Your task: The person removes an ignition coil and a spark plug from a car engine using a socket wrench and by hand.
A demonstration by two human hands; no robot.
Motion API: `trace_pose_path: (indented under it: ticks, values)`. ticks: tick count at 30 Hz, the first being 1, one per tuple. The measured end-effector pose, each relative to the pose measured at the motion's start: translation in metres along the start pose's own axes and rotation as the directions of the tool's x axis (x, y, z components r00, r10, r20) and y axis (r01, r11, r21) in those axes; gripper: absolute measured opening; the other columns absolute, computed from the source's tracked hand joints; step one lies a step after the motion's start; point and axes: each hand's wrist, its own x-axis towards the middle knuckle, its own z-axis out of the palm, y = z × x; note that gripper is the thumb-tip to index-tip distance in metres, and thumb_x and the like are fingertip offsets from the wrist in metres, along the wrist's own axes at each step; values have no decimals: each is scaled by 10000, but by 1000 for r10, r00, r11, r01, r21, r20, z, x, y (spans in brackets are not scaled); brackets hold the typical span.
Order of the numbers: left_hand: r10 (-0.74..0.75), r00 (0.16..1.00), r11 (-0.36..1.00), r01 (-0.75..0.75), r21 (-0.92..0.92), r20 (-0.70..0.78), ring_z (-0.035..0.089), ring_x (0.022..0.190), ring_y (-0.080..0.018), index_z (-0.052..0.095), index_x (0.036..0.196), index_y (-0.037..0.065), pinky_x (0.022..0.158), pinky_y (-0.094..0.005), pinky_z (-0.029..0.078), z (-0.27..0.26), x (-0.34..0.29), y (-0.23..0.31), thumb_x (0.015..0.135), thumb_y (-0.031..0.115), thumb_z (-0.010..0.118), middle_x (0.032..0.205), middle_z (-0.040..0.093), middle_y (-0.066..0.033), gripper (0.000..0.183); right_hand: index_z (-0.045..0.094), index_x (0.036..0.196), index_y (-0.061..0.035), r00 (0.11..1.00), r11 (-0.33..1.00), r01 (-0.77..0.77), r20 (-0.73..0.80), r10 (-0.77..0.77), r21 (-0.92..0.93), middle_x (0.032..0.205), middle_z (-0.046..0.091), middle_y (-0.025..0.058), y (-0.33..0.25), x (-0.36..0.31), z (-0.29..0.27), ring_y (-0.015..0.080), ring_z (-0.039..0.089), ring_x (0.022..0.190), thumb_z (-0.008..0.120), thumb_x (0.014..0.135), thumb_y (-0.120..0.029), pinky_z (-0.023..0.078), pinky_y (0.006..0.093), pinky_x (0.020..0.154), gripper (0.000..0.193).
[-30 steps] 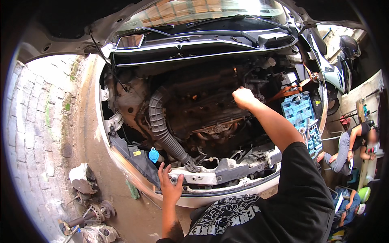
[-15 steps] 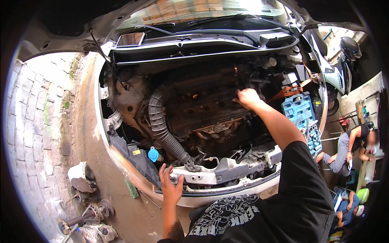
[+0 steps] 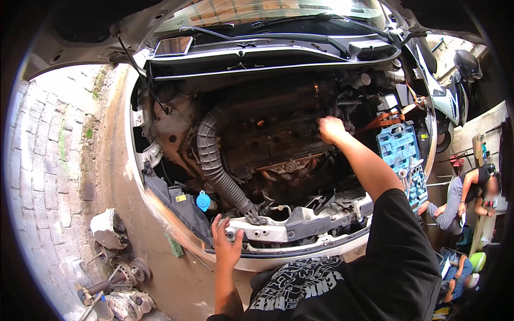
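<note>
Over the right part of the dark engine (image 3: 262, 134), my right hand (image 3: 332, 130) is closed, fingers curled at the engine's edge. Whatever lies in those fingers is hidden or too small to make out. My left hand (image 3: 226, 242) rests with its fingers spread on the white front crossmember (image 3: 267, 232) of the car. A grey ribbed air hose (image 3: 210, 152) curves down the engine's left side toward that crossmember. Near my left hand is a blue reservoir cap (image 3: 203, 201).
A blue tool case (image 3: 396, 147) with sockets and wrenches lies at the bay's right side, by an orange strap (image 3: 391, 117). A phone (image 3: 173, 46) lies below the windshield. Two people sit at the right; removed car parts (image 3: 126, 278) lie on the floor at left.
The view has shifted slightly. My right hand has stayed at the engine's right part, its fingers now more curled. My left hand has kept its place on the crossmember.
</note>
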Motion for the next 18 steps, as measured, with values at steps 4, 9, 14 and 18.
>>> trace_pose_path:
  ticks: [4, 9, 14, 18]
  values:
    - [2, 1000, 1000, -2, 28, 6, 613, 1199, -280, 542, 1385, 27, 956, -397, 507, -1, 4, -2, 921, 205, 739, 1547, 401, -133, 535, 723, 1086, -101, 994, 997, 63, -84, -66, -40, 1019, 743, 151, 7, 0, 11, 327, 700, 1044, 802, 780, -272, 569, 453, 869, 359]
    - [15, 1000, 1000, -16, 16, 9, 618, 1195, -277, 549, 1376, 23, 958, -394, 510, 0, 2, -8, 917, 169, 738, 1543, 407, -136, 517, 731, 1095, -133, 1000, 999, 1, -25, -2, -40, 1004, 749, 126, 2, 3, 12, 318, 695, 1042, 778, 786, -261, 570, 444, 864, 339]
    - [-29, 999, 999, 28, 18, 20, 623, 1188, -276, 553, 1367, 15, 955, -392, 511, 2, 7, 1, 923, 188, 735, 1534, 418, -138, 510, 730, 1103, -137, 983, 997, 4, -180, -17, -75, 979, 747, 121, 2, -1, 29, 316, 695, 1009, 797, 788, -308, 563, 447, 875, 364]
    - [-2, 1000, 1000, 2, 14, 28, 624, 1186, -274, 559, 1362, 19, 953, -391, 509, 1, 11, 10, 927, 202, 733, 1530, 422, -136, 503, 730, 1129, -146, 998, 999, 25, -54, -27, -40, 1000, 743, 115, 7, 1, 15, 303, 672, 1079, 792, 789, -297, 557, 460, 882, 377]
